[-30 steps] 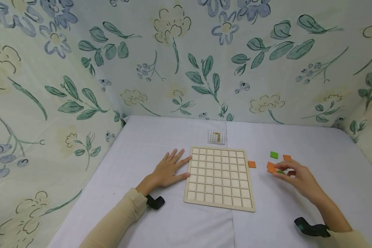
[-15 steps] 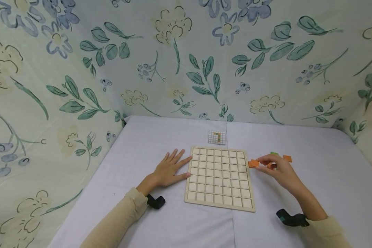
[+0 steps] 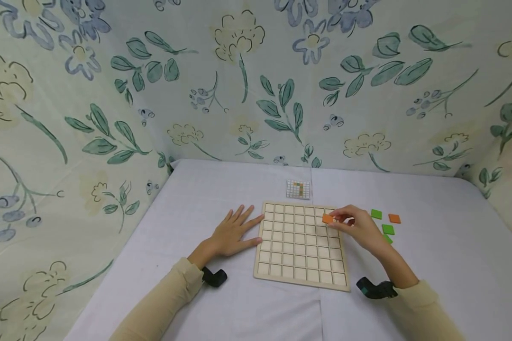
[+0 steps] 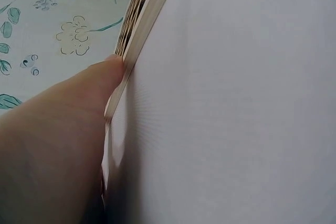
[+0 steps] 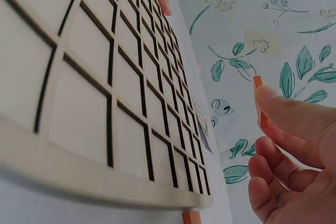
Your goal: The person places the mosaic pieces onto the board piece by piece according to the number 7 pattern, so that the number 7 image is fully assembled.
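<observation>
My right hand (image 3: 358,227) pinches an orange square tile (image 3: 327,219) between thumb and fingertips. In the head view it overlaps the upper right of the wooden grid board (image 3: 260,273). The right wrist view shows this tile (image 5: 260,100) edge-on, raised above the board's surface. My left hand (image 3: 230,235) lies spread flat on the cloth, thumb and index fingertips at the board's left edge. In the left wrist view its thumb (image 4: 100,80) touches that edge. A second orange tile (image 5: 191,217), behind my right hand in the head view, lies beside the board's right side.
Right of the board lie an orange tile (image 3: 394,218) and several green tiles (image 3: 376,214), one partly behind my right wrist. A small printed grid card (image 3: 297,189) with coloured squares lies beyond the board. Floral fabric (image 3: 239,118) rises behind the white-covered table (image 3: 213,184).
My right hand has carried the pinched orange tile leftward from the loose tiles, past the one beside the board, to over the board's upper right. The left hand has stayed in place.
</observation>
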`<control>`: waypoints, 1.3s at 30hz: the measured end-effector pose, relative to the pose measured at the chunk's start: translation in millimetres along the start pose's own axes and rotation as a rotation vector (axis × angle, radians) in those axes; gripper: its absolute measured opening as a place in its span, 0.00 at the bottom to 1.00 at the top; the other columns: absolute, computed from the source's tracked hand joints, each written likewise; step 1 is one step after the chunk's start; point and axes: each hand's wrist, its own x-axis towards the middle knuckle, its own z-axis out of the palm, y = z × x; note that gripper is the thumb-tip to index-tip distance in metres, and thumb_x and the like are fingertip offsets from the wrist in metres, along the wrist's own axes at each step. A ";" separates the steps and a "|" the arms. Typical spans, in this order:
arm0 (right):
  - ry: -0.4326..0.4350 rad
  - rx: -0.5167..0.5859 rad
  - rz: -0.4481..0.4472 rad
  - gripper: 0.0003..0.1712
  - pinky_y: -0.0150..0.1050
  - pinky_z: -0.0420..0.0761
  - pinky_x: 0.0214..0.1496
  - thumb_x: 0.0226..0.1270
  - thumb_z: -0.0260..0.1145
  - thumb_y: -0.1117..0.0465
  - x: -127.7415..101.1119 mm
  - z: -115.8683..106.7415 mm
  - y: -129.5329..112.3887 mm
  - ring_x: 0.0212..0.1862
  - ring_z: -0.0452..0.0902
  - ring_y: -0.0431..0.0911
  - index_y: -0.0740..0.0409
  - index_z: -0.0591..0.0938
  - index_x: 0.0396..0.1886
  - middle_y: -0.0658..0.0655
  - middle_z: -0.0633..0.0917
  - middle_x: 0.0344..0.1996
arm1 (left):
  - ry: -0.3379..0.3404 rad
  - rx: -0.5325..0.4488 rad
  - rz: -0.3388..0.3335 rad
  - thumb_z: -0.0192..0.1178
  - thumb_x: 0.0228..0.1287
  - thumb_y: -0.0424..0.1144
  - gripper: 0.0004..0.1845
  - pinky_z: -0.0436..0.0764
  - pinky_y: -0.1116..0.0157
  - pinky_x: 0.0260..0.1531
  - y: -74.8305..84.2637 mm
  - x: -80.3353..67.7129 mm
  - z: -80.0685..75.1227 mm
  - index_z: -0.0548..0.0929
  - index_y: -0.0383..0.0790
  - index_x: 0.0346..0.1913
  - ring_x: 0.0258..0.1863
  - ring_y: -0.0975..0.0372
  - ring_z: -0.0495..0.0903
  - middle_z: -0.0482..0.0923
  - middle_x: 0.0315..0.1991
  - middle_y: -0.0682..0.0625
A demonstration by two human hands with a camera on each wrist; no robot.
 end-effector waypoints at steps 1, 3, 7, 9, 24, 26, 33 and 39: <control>-0.005 0.007 0.002 0.17 0.33 0.76 0.38 0.60 0.76 0.63 2.1 2.5 -1.0 0.40 0.74 0.50 0.68 0.85 0.46 0.58 0.83 0.37 | -0.003 0.000 -0.002 0.36 0.70 0.73 0.41 0.38 0.44 0.73 0.3 -0.2 -0.2 0.49 0.61 0.80 0.78 0.47 0.35 0.38 0.81 0.46; -0.018 0.019 0.006 0.17 0.34 0.76 0.38 0.61 0.75 0.63 6.6 7.3 -2.6 0.39 0.74 0.49 0.68 0.85 0.46 0.57 0.82 0.36 | -0.002 -0.003 -0.001 0.37 0.70 0.73 0.41 0.39 0.44 0.73 1.0 -0.8 -0.7 0.49 0.61 0.80 0.78 0.46 0.35 0.39 0.81 0.46; -0.035 0.044 0.002 0.16 0.35 0.75 0.38 0.62 0.75 0.63 15.0 16.6 -7.2 0.38 0.74 0.49 0.67 0.85 0.46 0.56 0.81 0.34 | 0.000 0.001 -0.002 0.37 0.70 0.73 0.41 0.39 0.44 0.73 2.0 -1.7 -1.7 0.50 0.61 0.80 0.78 0.46 0.36 0.39 0.81 0.46; -0.042 0.060 -0.010 0.16 0.36 0.75 0.38 0.62 0.75 0.63 19.1 21.6 -9.5 0.38 0.74 0.49 0.68 0.85 0.46 0.56 0.81 0.33 | 0.002 0.002 0.000 0.37 0.71 0.73 0.41 0.39 0.44 0.73 2.1 -1.6 -1.7 0.50 0.60 0.80 0.78 0.46 0.36 0.39 0.81 0.46; -0.112 0.167 0.027 0.15 0.33 0.75 0.32 0.63 0.73 0.66 42.1 53.4 -17.9 0.34 0.74 0.48 0.71 0.84 0.46 0.56 0.80 0.30 | -0.005 -0.001 0.012 0.37 0.71 0.72 0.41 0.39 0.43 0.73 3.1 -1.3 -4.6 0.50 0.59 0.81 0.78 0.45 0.36 0.39 0.81 0.44; -0.121 0.181 0.036 0.15 0.32 0.75 0.32 0.63 0.73 0.66 44.2 56.5 -18.8 0.34 0.74 0.48 0.71 0.84 0.46 0.56 0.80 0.30 | -0.009 0.000 0.010 0.37 0.71 0.72 0.41 0.40 0.43 0.73 3.7 -1.7 -5.4 0.49 0.59 0.81 0.78 0.45 0.36 0.39 0.81 0.44; -0.155 0.193 0.062 0.15 0.32 0.75 0.32 0.64 0.73 0.66 51.3 66.1 -23.0 0.34 0.72 0.47 0.71 0.84 0.47 0.55 0.80 0.30 | -0.007 0.008 0.005 0.37 0.71 0.71 0.40 0.40 0.42 0.73 4.1 -1.9 -5.6 0.50 0.59 0.80 0.78 0.44 0.37 0.39 0.81 0.44; -0.162 0.172 0.057 0.15 0.34 0.74 0.32 0.63 0.73 0.64 54.4 72.8 -21.5 0.32 0.72 0.47 0.71 0.85 0.45 0.57 0.80 0.29 | -0.014 0.009 -0.008 0.37 0.71 0.72 0.40 0.38 0.44 0.73 3.9 -1.7 -3.8 0.49 0.61 0.80 0.78 0.46 0.35 0.39 0.81 0.45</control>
